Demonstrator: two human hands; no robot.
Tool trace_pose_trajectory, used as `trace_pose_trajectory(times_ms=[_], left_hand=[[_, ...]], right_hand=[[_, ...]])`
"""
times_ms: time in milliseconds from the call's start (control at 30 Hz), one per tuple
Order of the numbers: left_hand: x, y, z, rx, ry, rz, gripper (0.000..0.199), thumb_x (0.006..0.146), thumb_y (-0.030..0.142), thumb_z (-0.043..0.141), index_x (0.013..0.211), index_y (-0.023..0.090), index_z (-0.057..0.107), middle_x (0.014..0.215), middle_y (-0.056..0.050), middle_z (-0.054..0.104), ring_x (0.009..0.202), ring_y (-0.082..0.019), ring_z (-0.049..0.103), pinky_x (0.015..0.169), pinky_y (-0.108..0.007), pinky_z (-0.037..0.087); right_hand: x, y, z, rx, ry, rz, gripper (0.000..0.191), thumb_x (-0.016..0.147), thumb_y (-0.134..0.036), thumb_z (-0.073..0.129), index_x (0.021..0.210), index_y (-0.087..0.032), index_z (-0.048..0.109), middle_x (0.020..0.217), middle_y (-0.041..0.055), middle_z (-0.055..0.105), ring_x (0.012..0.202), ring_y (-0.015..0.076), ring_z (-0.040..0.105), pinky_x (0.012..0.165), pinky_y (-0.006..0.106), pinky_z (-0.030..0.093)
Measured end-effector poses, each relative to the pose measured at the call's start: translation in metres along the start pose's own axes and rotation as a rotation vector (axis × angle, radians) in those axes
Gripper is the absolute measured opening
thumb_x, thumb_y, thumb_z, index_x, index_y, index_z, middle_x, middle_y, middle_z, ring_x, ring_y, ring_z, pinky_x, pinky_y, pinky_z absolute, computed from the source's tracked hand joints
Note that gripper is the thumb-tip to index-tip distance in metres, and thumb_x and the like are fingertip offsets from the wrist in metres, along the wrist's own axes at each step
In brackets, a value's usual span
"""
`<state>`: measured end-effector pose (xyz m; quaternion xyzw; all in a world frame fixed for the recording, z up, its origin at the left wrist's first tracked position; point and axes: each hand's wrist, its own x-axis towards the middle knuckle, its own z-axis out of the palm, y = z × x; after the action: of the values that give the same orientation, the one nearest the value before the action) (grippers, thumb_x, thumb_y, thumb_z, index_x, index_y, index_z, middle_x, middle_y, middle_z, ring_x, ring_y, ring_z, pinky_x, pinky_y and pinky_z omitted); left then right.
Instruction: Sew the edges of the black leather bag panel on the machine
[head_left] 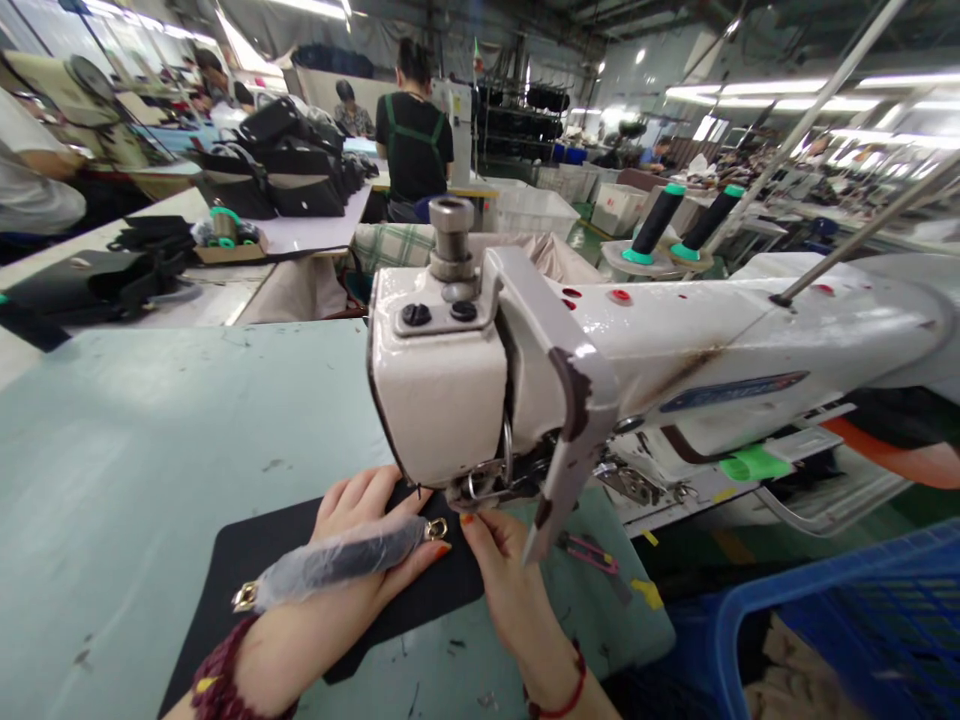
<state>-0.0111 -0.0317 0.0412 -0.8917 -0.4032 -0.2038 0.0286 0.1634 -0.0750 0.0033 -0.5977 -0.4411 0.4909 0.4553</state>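
Note:
A flat black panel (427, 595) lies on the pale green table under the head of a white sewing machine (442, 390). My left hand (356, 560) rests spread on the panel, fingers apart. Across the back of that hand runs a handle (341, 562) wrapped in translucent film, with gold-coloured metal fittings at both ends. My right hand (510, 575) is at the panel's right edge, close below the needle area, with its fingertips drawn together. Part of its fingers is hidden behind the machine's guard, and what they grip cannot be made out.
Pink-handled snips (589, 552) lie right of my right hand. A blue basket (825, 580) stands at the lower right. Two black thread cones rise behind the machine. Black bags (300, 185) are piled on a table at the back left, with several people beyond.

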Motion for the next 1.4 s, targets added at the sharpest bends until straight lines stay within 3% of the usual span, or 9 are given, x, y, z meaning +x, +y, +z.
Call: trace_pose_trajectory(times_ms=[200, 367, 500, 767, 933, 1067, 1233, 1400], left_hand=[[0.002, -0.001, 0.001, -0.06, -0.046, -0.034, 0.028, 0.088, 0.045, 0.052, 0.108, 0.028, 0.062, 0.099, -0.006, 0.061, 0.094, -0.026, 0.054, 0.082, -0.045, 0.045], [0.002, -0.004, 0.003, -0.054, -0.066, -0.08, 0.03, 0.088, 0.048, 0.05, 0.101, 0.025, 0.064, 0.102, -0.006, 0.063, 0.098, -0.026, 0.054, 0.084, -0.043, 0.045], [0.001, -0.007, 0.005, -0.077, -0.065, -0.089, 0.032, 0.087, 0.049, 0.053, 0.105, 0.025, 0.063, 0.113, -0.006, 0.061, 0.106, -0.027, 0.053, 0.086, -0.043, 0.048], [-0.001, -0.016, 0.012, -0.215, -0.074, -0.086, 0.042, 0.082, 0.055, 0.056, 0.115, 0.03, 0.063, 0.121, -0.006, 0.061, 0.111, -0.027, 0.056, 0.09, -0.043, 0.053], [0.005, -0.019, 0.009, -0.269, -0.103, -0.073, 0.036, 0.085, 0.054, 0.053, 0.108, 0.03, 0.065, 0.118, -0.003, 0.065, 0.109, -0.024, 0.059, 0.091, -0.039, 0.053], [0.011, -0.018, 0.002, -0.303, -0.179, -0.1, 0.035, 0.086, 0.055, 0.049, 0.103, 0.03, 0.066, 0.112, -0.001, 0.068, 0.105, -0.023, 0.061, 0.088, -0.039, 0.052], [0.014, -0.017, -0.005, -0.313, -0.205, -0.125, 0.032, 0.088, 0.052, 0.049, 0.109, 0.032, 0.064, 0.116, -0.001, 0.067, 0.108, -0.021, 0.06, 0.092, -0.039, 0.049], [0.016, -0.016, -0.009, -0.268, -0.26, -0.152, 0.041, 0.087, 0.058, 0.045, 0.107, 0.027, 0.066, 0.114, -0.003, 0.068, 0.107, -0.022, 0.061, 0.091, -0.038, 0.048]], right_hand=[[0.002, -0.004, -0.001, 0.007, -0.042, 0.014, 0.045, 0.087, -0.051, 0.046, 0.062, -0.014, 0.042, 0.062, -0.0003, 0.034, 0.062, 0.0087, 0.028, 0.054, 0.022, 0.023], [0.005, 0.0, 0.001, -0.016, 0.01, 0.003, 0.046, 0.087, -0.05, 0.047, 0.058, -0.015, 0.039, 0.058, -0.0002, 0.032, 0.062, 0.0099, 0.033, 0.054, 0.021, 0.026], [0.001, 0.0, -0.002, -0.013, -0.012, -0.023, 0.047, 0.089, -0.052, 0.046, 0.061, -0.015, 0.045, 0.059, -0.0001, 0.04, 0.057, 0.0085, 0.037, 0.049, 0.02, 0.027], [-0.02, 0.008, -0.024, -0.011, -0.253, -0.012, 0.043, 0.092, -0.053, 0.046, 0.087, -0.014, 0.063, 0.067, 0.0021, 0.06, 0.054, 0.0077, 0.049, 0.048, 0.016, 0.034], [-0.017, 0.019, -0.024, -0.046, -0.241, -0.04, 0.047, 0.091, -0.055, 0.047, 0.081, -0.012, 0.064, 0.066, 0.0036, 0.06, 0.058, 0.0085, 0.052, 0.051, 0.017, 0.036], [-0.011, 0.016, -0.021, 0.058, -0.267, 0.039, 0.048, 0.088, -0.058, 0.051, 0.084, -0.011, 0.063, 0.068, 0.005, 0.063, 0.061, 0.0106, 0.058, 0.051, 0.017, 0.038], [-0.009, 0.011, -0.02, 0.061, -0.297, 0.051, 0.047, 0.089, -0.056, 0.05, 0.075, -0.011, 0.059, 0.067, 0.0044, 0.064, 0.055, 0.0074, 0.053, 0.05, 0.016, 0.038], [-0.011, 0.016, -0.018, 0.055, -0.275, 0.022, 0.048, 0.091, -0.055, 0.048, 0.071, -0.012, 0.057, 0.062, 0.0032, 0.061, 0.053, 0.007, 0.051, 0.05, 0.017, 0.037]])
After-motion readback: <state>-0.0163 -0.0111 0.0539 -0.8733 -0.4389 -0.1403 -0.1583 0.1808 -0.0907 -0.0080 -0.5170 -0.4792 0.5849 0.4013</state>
